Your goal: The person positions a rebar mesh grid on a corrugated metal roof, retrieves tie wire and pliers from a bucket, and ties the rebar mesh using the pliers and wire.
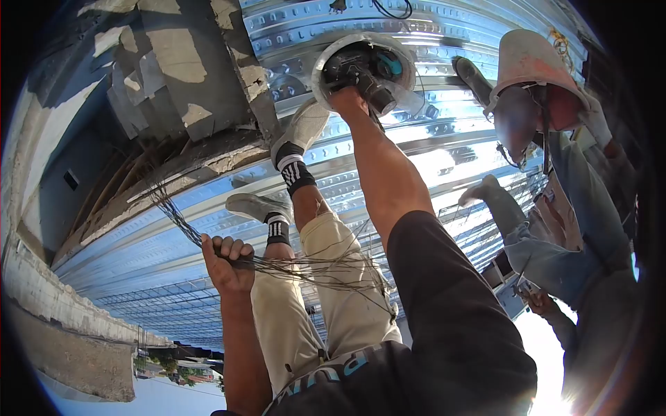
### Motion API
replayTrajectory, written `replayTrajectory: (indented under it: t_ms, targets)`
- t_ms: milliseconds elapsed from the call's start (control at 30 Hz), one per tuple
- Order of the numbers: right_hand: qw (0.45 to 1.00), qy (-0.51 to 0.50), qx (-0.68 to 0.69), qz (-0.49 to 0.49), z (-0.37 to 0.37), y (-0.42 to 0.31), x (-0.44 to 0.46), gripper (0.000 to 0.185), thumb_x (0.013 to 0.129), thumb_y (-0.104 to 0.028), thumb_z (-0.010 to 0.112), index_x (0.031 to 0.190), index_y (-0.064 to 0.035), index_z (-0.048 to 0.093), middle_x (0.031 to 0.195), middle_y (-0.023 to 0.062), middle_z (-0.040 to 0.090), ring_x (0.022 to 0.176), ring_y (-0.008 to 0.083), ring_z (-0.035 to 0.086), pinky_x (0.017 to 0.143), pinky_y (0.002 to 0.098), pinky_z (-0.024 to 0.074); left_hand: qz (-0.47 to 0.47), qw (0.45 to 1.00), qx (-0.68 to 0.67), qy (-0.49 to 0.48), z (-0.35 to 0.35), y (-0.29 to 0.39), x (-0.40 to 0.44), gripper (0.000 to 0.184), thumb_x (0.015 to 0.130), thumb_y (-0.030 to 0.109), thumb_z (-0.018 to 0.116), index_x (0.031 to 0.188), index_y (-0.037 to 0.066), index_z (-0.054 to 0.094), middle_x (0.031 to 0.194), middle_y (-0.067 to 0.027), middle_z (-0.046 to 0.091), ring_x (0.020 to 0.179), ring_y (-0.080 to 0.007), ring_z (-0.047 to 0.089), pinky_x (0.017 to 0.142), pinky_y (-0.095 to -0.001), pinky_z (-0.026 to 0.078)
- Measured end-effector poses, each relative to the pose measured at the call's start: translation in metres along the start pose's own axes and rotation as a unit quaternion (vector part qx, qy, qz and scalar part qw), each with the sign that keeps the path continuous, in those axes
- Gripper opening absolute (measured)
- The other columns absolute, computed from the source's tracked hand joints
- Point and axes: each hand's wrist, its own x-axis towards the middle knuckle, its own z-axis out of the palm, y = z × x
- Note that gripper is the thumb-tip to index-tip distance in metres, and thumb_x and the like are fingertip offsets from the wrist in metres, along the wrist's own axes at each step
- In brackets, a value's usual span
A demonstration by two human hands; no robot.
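My left hand is closed around a bundle of thin, dark tie wires. The wires fan out above the hand on one side and trail across my trousers on the other. My right hand reaches to a round, pale bucket on the metal decking. Inside the bucket lie a dark power tool and a teal-and-black tool. The fingers of that hand are hidden among the tools, so its grip does not show.
Corrugated metal decking spreads under my feet. Concrete blocks and a broken ledge edge the left side; rebar mesh lies lower left. A co-worker stands at right beside a stained bucket. Cable lies at the top.
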Motion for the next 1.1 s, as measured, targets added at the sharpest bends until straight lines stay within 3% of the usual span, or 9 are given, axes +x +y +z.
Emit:
replayTrajectory:
  t_ms: [133,200,300,400,500,633,833,1000,1100]
  targets:
    - [0.995,-0.045,-0.086,-0.033,-0.068,0.032,-0.049,0.039,0.080,-0.027,0.055,0.110,-0.0040,0.064,0.119,0.0180,0.060,0.116,0.0328,0.054,0.096,0.0384,0.0441,-0.011,1.000,-0.019,-0.006,0.004,0.002,-0.011,0.033,0.091,0.037,0.057,0.068,0.015,0.047,0.056,0.0047,0.039,0.049,-0.0103,0.039,0.052,-0.0286,0.040]
    - [0.975,-0.128,-0.171,-0.063,-0.094,0.042,-0.059,0.034,0.081,-0.023,0.053,0.105,-0.0021,0.065,0.109,0.0197,0.064,0.107,0.0305,0.060,0.090,0.0372,0.0469,-0.014,1.000,-0.020,0.000,0.011,0.003,-0.016,0.033,0.091,0.038,0.057,0.068,0.015,0.048,0.056,0.0047,0.039,0.049,-0.0106,0.040,0.053,-0.0290,0.040]
    - [0.980,-0.161,-0.078,-0.085,-0.120,0.066,-0.067,0.034,0.082,-0.023,0.053,0.107,-0.0038,0.065,0.096,0.0181,0.066,0.076,0.0276,0.065,0.075,0.0362,0.0485,-0.013,1.000,-0.023,-0.009,0.021,0.004,-0.021,0.033,0.091,0.039,0.057,0.068,0.015,0.049,0.055,0.0046,0.039,0.049,-0.0107,0.040,0.053,-0.0290,0.040]
    - [0.945,-0.167,0.069,-0.274,-0.144,0.088,-0.093,0.034,0.084,-0.019,0.050,0.110,-0.0004,0.062,0.087,0.0161,0.064,0.068,0.0223,0.060,0.071,0.0342,0.0470,-0.014,1.000,-0.023,-0.012,0.031,0.007,-0.027,0.034,0.091,0.039,0.057,0.068,0.016,0.049,0.055,0.0045,0.040,0.048,-0.0106,0.040,0.053,-0.0288,0.041]
    - [0.955,-0.179,0.017,-0.235,-0.162,0.081,-0.117,0.037,0.086,-0.019,0.048,0.116,0.0000,0.059,0.088,0.0162,0.062,0.077,0.0205,0.059,0.075,0.0339,0.0454,0.007,0.999,-0.023,-0.022,0.036,0.009,-0.034,0.033,0.091,0.039,0.057,0.068,0.016,0.049,0.054,0.0048,0.039,0.048,-0.0103,0.039,0.052,-0.0289,0.040]
    - [0.945,-0.140,0.052,-0.291,-0.162,0.086,-0.140,0.038,0.084,-0.019,0.047,0.115,0.0017,0.057,0.091,0.0186,0.063,0.083,0.0255,0.059,0.080,0.0371,0.0440,0.061,0.996,-0.061,-0.029,0.042,0.017,-0.054,0.035,0.090,0.039,0.058,0.066,0.017,0.045,0.053,0.0052,0.035,0.046,-0.0099,0.036,0.049,-0.0273,0.038]
    - [0.931,-0.074,0.208,-0.290,-0.155,0.097,-0.206,0.038,0.089,-0.020,0.052,0.118,0.0043,0.054,0.083,0.0105,0.061,0.073,0.0143,0.054,0.067,0.0301,0.0432,0.209,0.973,-0.098,-0.017,0.041,0.063,-0.101,0.036,0.091,0.039,0.058,0.067,0.018,0.040,0.051,0.0052,0.028,0.044,-0.0088,0.030,0.047,-0.0261,0.036]
    - [0.906,-0.005,0.297,-0.302,-0.187,0.093,-0.291,0.030,0.092,-0.026,0.049,0.100,0.0018,0.055,0.064,0.0005,0.048,0.054,0.0080,0.043,0.049,0.0263,0.0363,0.327,0.940,-0.102,0.001,0.016,0.133,-0.155,0.041,0.092,0.041,0.055,0.066,0.017,0.036,0.050,0.0048,0.027,0.044,-0.0084,0.029,0.046,-0.0254,0.036]
    - [0.876,0.026,0.350,-0.332,-0.218,0.099,-0.356,0.025,0.091,-0.025,0.047,0.092,-0.0004,0.054,0.061,-0.0004,0.044,0.050,0.0070,0.040,0.046,0.0251,0.0333,0.381,0.918,-0.105,-0.003,-0.029,0.182,-0.194,0.041,0.093,0.041,0.053,0.065,0.017,0.035,0.050,0.0048,0.027,0.044,-0.0080,0.029,0.045,-0.0252,0.036]
